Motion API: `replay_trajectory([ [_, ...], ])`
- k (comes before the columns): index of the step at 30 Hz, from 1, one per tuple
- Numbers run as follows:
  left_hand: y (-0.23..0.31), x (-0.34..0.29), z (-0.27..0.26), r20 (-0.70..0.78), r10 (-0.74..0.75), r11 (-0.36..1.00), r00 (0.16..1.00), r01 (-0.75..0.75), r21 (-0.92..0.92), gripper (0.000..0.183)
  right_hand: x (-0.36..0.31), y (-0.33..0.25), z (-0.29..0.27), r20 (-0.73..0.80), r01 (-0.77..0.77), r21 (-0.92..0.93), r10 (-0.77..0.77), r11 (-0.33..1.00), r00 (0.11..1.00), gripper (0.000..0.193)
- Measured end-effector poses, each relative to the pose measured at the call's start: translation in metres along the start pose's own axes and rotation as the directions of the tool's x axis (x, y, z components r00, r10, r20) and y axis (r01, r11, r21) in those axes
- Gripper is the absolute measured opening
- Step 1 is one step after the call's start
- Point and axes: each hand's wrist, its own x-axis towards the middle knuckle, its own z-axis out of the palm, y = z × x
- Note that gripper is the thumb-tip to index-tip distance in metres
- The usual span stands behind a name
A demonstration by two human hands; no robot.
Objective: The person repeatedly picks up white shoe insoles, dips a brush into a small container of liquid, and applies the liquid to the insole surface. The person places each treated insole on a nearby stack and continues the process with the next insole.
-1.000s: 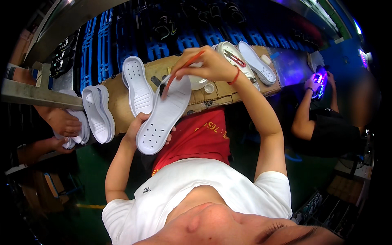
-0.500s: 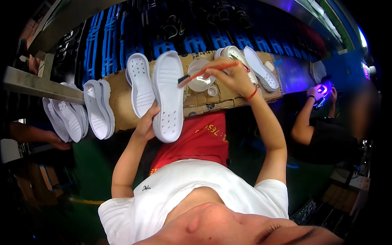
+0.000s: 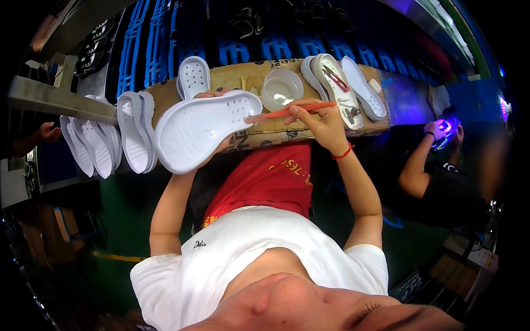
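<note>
centrally, a white shoe sole (image 3: 190, 132) is held up in front of the person's body, just over the near edge of a cardboard-covered bench (image 3: 226, 76). its inner face tilts toward the viewer: the wide, ribbed end points lower left, the narrower, hole-dotted end points right.

the left hand (image 3: 222, 145) grips it from beneath, fingertips showing past the far edge and the palm side past the near one. most of that hand is hidden, so how tightly it is curled cannot be told; holding from below probably leaves the upper surface free.

the right hand (image 3: 324, 122) is closed in a pen-like pinch on an orange-handled brush (image 3: 295, 112), a grip that seems suited to fine control. the bristles lie over the holed end; whether they touch is unclear.

just behind the brush sits a translucent plastic tub (image 3: 298, 87), presumably placed there for easy reach. to its right, a red-handled tool (image 3: 338, 81) lies on a white shoe piece, perhaps parked there, with another pale sole (image 3: 361, 91) alongside. to the left, more soles (image 3: 132, 132) lean close together, which likely saves room. at far right, a co-worker's hands (image 3: 436, 130) hold something lit violet.
</note>
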Motion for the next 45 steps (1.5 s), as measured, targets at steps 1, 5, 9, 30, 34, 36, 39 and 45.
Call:
replay_trajectory([
  [1,0.004,0.004,0.001,0.001,0.045,0.999,0.999,-0.045,0.026,0.071,-0.001,-0.001,0.007,-0.033,-0.062,0.083,0.065,0.995,0.997,0.020],
  [5,0.000,0.004,-0.009,-0.053,0.027,0.997,0.998,-0.031,-0.067,0.074,-0.008,-0.012,0.042,-0.081,-0.012,0.331,0.042,0.943,0.996,0.019],
  [9,-0.001,0.000,-0.012,-0.055,-0.063,0.923,0.997,0.037,-0.383,0.073,-0.008,-0.028,0.074,0.111,-0.029,0.466,-0.026,0.884,0.994,0.017],
  [30,0.021,-0.002,0.002,-0.044,-0.037,0.985,0.998,0.044,0.167,0.068,0.005,0.005,-0.002,-0.075,0.167,-0.159,-0.180,0.973,0.981,0.017],
  [34,0.011,0.001,0.004,-0.047,0.036,0.993,0.998,-0.031,0.115,0.067,-0.017,0.009,0.030,-0.182,0.011,0.246,0.035,0.969,0.983,0.019],
  [36,0.012,0.006,0.005,-0.018,0.011,0.998,1.000,-0.010,0.068,0.070,-0.025,-0.004,0.047,-0.176,0.005,0.424,0.076,0.906,0.982,0.019],
  [39,0.021,0.032,0.009,0.132,0.115,0.970,0.985,-0.083,-0.230,0.076,-0.040,-0.016,0.065,-0.085,0.010,0.510,0.039,0.860,0.996,0.018],
  [45,0.016,0.169,0.022,0.497,0.423,0.419,0.757,-0.650,0.634,0.055,-0.063,-0.043,0.033,-0.758,0.549,0.358,-0.108,0.755,0.643,0.026],
])
